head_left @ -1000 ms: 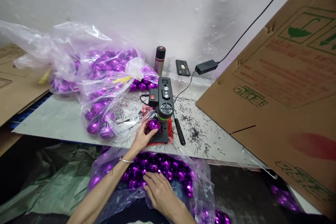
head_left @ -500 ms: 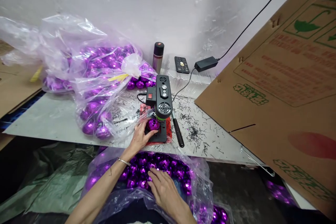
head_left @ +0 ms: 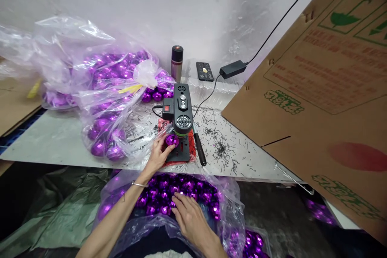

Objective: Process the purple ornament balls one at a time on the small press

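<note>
My left hand [head_left: 157,154] grips a shiny purple mirror-ball ornament [head_left: 172,140] between thumb and fingers. The ball is at the left side of the black base plate [head_left: 180,154], just below the head of a small black benchtop machine [head_left: 183,109]. To the right of the machine is its lever with a black handle [head_left: 199,150]. My right hand [head_left: 190,215] lies over the open clear plastic bag [head_left: 231,197] in front of me, fingers stretched out, fingertips at the purple balls [head_left: 163,193] inside. Nothing shows in its grasp.
A large clear bag of purple balls [head_left: 115,68] is on the table's left. Behind the machine are a bottle [head_left: 177,64], a phone [head_left: 204,71] and a power adapter [head_left: 232,69]. Small black pins [head_left: 220,149] are scattered on the table. A cardboard box [head_left: 317,109] leans in from the right.
The whole view has shifted slightly. The ball in my left hand appears turned, its dark spot no longer showing. My right hand has barely moved.
</note>
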